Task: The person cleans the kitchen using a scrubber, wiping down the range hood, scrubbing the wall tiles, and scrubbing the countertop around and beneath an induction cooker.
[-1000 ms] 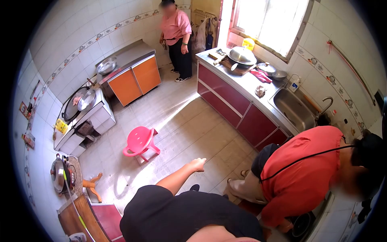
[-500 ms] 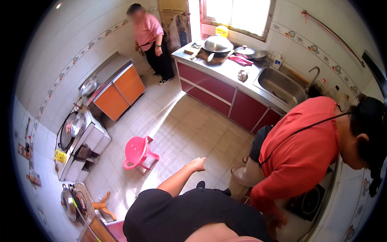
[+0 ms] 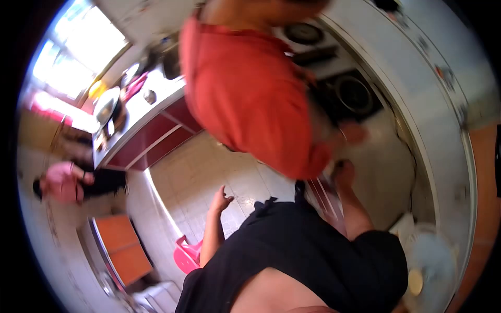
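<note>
My left hand (image 3: 223,199) is held out over the tiled floor, fingers apart, with nothing in it. My right hand (image 3: 344,175) is at the front edge of the counter (image 3: 377,172), close to a co-worker's red sleeve. A small dark patch shows at its fingers, but blur hides whether it grips anything. Just beyond it, the co-worker's blurred hand (image 3: 355,133) hovers over the counter. A black induction cooker (image 3: 352,94) lies on the counter past that hand.
A co-worker in a red top (image 3: 250,99) leans across in front of me. The pink stool (image 3: 187,254) stands left of my left arm. Farther off are another person in pink (image 3: 61,181), the window-side counter (image 3: 156,107) and an orange cabinet (image 3: 122,248). A cable (image 3: 404,138) runs along the right-hand counter.
My view has swung right, toward the counter with the cooker. The co-worker in red now fills the upper middle. My right hand has come into sight; my left hand's fingers are now spread.
</note>
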The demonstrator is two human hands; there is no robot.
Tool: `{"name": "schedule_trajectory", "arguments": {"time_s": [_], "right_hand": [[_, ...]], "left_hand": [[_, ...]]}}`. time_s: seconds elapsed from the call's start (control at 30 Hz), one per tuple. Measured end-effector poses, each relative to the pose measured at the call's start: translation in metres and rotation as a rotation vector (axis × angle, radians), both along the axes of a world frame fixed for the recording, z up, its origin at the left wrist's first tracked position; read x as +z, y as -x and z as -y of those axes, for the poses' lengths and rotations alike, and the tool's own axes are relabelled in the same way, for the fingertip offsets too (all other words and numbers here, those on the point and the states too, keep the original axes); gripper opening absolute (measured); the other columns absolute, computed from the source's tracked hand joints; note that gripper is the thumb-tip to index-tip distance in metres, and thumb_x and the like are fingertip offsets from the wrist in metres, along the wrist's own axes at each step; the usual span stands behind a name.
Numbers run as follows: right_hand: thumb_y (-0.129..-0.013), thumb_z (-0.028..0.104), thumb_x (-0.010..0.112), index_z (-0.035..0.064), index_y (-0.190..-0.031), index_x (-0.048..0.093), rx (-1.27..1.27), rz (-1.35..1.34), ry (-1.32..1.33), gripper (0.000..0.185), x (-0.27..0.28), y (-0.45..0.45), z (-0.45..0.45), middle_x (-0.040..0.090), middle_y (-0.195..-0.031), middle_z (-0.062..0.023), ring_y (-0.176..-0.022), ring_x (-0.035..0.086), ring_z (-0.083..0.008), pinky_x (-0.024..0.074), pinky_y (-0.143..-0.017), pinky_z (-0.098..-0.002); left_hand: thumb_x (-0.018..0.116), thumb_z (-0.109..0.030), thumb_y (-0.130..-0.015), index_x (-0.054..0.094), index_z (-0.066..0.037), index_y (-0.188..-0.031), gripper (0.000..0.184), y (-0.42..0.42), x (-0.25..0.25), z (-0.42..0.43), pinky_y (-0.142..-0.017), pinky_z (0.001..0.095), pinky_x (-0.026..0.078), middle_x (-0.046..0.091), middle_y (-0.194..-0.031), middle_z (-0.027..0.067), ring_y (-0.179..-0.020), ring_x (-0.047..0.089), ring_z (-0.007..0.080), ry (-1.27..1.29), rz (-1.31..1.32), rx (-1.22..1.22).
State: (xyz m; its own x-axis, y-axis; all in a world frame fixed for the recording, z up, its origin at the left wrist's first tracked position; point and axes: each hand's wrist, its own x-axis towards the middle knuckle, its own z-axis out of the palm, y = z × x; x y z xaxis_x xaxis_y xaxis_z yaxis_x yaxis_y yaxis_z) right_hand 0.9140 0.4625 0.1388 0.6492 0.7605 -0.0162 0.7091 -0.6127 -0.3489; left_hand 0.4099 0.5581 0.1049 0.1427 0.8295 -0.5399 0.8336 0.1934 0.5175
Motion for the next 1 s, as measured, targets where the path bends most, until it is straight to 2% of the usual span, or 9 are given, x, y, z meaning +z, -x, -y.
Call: {"name": "schedule_trajectory", "arguments": {"time_s": [0.17,0.37,0.43,0.67,0.73,0.8,0.9,0.97,1.0], "right_hand": [[-0.079,0.014,0.060,-0.0003,-0.117,0.047,-0.026,0.127,-0.061,0.043,-0.036,0.009,0.076,0.046,-0.124,-0.0198,-0.115,0.040,-0.0388,0.0327,-0.099,-0.0460],[-0.080,0.013,0.057,-0.0009,-0.116,0.050,-0.367,0.241,-0.080,0.039,-0.065,0.009,0.104,0.045,-0.127,-0.0195,-0.119,0.039,-0.0364,0.0310,-0.101,-0.0454],[-0.079,0.010,0.057,-0.0022,-0.114,0.052,-0.116,-0.034,-0.105,0.037,-0.064,0.019,0.069,0.044,-0.128,-0.0211,-0.120,0.039,-0.0372,0.0298,-0.103,-0.0453],[-0.078,0.011,0.054,-0.0033,-0.110,0.054,0.376,0.178,-0.074,0.035,-0.062,-0.033,-0.021,0.049,-0.122,-0.0213,-0.120,0.040,-0.0375,0.0297,-0.104,-0.0445],[-0.081,0.011,0.051,-0.0040,-0.110,0.053,0.263,-0.094,-0.095,0.032,-0.057,-0.120,-0.027,0.049,-0.124,-0.0231,-0.118,0.043,-0.0378,0.0310,-0.102,-0.0446],[-0.080,0.007,0.045,-0.0027,-0.109,0.054,-0.149,0.383,-0.265,0.032,-0.098,-0.182,-0.019,0.052,-0.119,-0.0239,-0.116,0.045,-0.0381,0.0320,-0.100,-0.0465],[-0.081,0.009,0.043,-0.0008,-0.113,0.054,-0.039,-0.016,-0.052,0.035,-0.055,-0.125,-0.022,0.052,-0.121,-0.0235,-0.117,0.044,-0.0401,0.0307,-0.101,-0.0489],[-0.082,0.014,0.046,0.0011,-0.115,0.053,0.244,0.026,-0.223,0.037,-0.092,-0.039,-0.016,0.052,-0.120,-0.0231,-0.117,0.044,-0.0403,0.0308,-0.102,-0.0486],[-0.078,0.011,0.050,0.0007,-0.107,0.056,0.494,0.058,-0.036,0.032,-0.038,-0.006,-0.023,0.050,-0.122,-0.0216,-0.116,0.044,-0.0393,0.0330,-0.101,-0.0482]], "left_hand": [[0.077,-0.027,-0.070,0.038,-0.002,-0.134,0.079,-0.026,0.004,-0.022,-0.085,0.0400,0.049,0.061,-0.107,0.0258,-0.100,0.060,0.0362,0.016,-0.062,-0.208],[0.076,-0.025,-0.071,0.038,0.001,-0.133,0.078,-0.055,0.016,-0.039,-0.083,0.0395,0.049,0.062,-0.104,0.0253,-0.097,0.061,0.0361,-0.006,-0.064,-0.332],[0.076,-0.025,-0.071,0.038,0.001,-0.133,0.077,-0.060,0.017,-0.040,-0.083,0.0395,0.049,0.061,-0.105,0.0254,-0.097,0.061,0.0358,-0.001,-0.070,-0.355],[0.073,-0.023,-0.074,0.038,0.001,-0.134,0.073,-0.089,0.028,-0.039,-0.084,0.0395,0.048,0.060,-0.106,0.0251,-0.099,0.060,0.0341,0.027,-0.088,-0.351],[0.071,-0.023,-0.075,0.037,0.000,-0.135,0.072,-0.099,0.031,-0.037,-0.084,0.0405,0.048,0.058,-0.108,0.0248,-0.101,0.059,0.0346,0.075,-0.123,-0.391],[0.070,-0.023,-0.076,0.036,-0.001,-0.135,0.072,-0.103,0.023,-0.033,-0.085,0.0411,0.048,0.058,-0.109,0.0247,-0.101,0.058,0.0351,0.090,-0.130,-0.431],[0.070,-0.021,-0.076,0.041,-0.001,-0.131,0.065,-0.113,0.016,-0.031,-0.085,0.0412,0.046,0.055,-0.114,0.0231,-0.101,0.056,0.0358,0.065,-0.065,-0.511],[0.069,-0.021,-0.077,0.042,-0.002,-0.129,0.061,-0.125,0.001,-0.024,-0.082,0.0407,0.047,0.057,-0.110,0.0219,-0.101,0.056,0.0344,-0.105,0.008,-0.633],[0.069,-0.021,-0.078,0.043,-0.002,-0.128,0.060,-0.134,-0.004,-0.019,-0.081,0.0405,0.047,0.058,-0.108,0.0213,-0.101,0.056,0.0337,-0.145,0.019,-0.666]]}}
